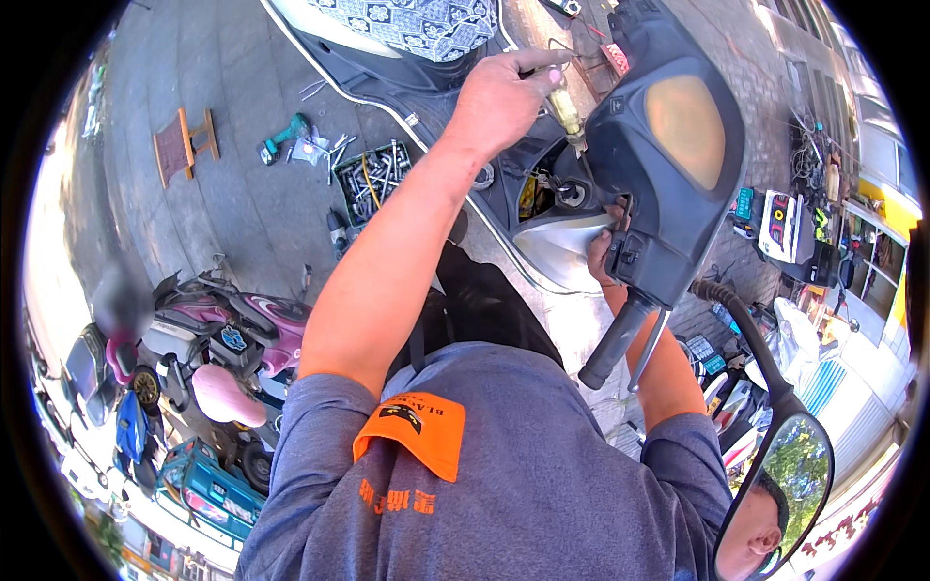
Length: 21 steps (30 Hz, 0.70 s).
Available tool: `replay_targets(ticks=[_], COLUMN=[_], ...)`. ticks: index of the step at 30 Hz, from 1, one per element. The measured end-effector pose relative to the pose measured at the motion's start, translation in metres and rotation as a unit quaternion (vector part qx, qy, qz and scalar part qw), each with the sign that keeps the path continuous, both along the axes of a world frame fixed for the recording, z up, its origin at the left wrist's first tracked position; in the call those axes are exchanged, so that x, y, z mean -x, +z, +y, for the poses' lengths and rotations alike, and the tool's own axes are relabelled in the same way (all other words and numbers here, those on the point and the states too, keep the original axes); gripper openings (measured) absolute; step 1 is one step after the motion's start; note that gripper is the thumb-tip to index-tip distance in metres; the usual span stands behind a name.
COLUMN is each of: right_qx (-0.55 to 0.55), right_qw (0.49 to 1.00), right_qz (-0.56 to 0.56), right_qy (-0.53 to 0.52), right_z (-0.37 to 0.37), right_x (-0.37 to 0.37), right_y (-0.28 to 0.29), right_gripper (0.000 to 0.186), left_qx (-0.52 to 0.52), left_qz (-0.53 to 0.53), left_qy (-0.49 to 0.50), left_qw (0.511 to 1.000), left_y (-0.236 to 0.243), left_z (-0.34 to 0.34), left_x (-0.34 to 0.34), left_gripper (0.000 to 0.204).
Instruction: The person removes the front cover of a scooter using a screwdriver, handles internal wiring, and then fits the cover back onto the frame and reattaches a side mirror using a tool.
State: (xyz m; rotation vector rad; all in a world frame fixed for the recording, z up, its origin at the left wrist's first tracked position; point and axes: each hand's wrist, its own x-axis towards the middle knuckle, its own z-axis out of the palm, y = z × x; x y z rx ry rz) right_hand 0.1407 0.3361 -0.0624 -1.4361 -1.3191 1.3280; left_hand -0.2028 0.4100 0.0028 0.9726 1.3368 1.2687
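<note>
The dark grey handlebar cover (620,145) of a scooter, with a yellowed clear panel (685,131), is in front of me on the right. My left hand (499,102) is closed round the clear yellowish handle of a screwdriver (567,111); the shaft points down at a gap beside the cover, and its tip is hard to see. Below the cover, my right hand (603,250) grips its lower edge, with most of the palm hidden. Between the hands sit the ignition lock (572,194) and an opening with wires. A silver panel (562,250) lies just beneath.
The black handlebar grip (617,344), brake lever and mirror (790,474) stick out at right. A patterned seat (417,24) is at the far side. On the ground at left are a toolbox (373,179), a green power drill (284,137) and a stool (184,145). Parked scooters (232,329) stand behind.
</note>
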Motion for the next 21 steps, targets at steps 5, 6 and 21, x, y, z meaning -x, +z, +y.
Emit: replay_targets(ticks=[5, 6, 21], right_qx=[-0.066, -0.114, -0.217], right_qw=[0.995, 0.980, 0.923], right_qz=[-0.071, -0.152, -0.287], right_qy=[0.024, 0.052, 0.136], right_z=[0.000, 0.001, 0.003], right_x=[0.005, 0.004, -0.009], right_y=[0.005, 0.005, -0.003], right_gripper=[0.042, 0.042, 0.042], left_qx=[-0.057, -0.038, 0.010], left_qz=[-0.090, -0.049, -0.015], left_qy=[0.025, 0.010, 0.000], left_qw=[0.994, 0.998, 1.000], left_y=[-0.014, -0.009, -0.001], left_z=[0.002, 0.003, 0.002], left_x=[-0.002, -0.002, -0.001], left_gripper=[0.043, 0.044, 0.043])
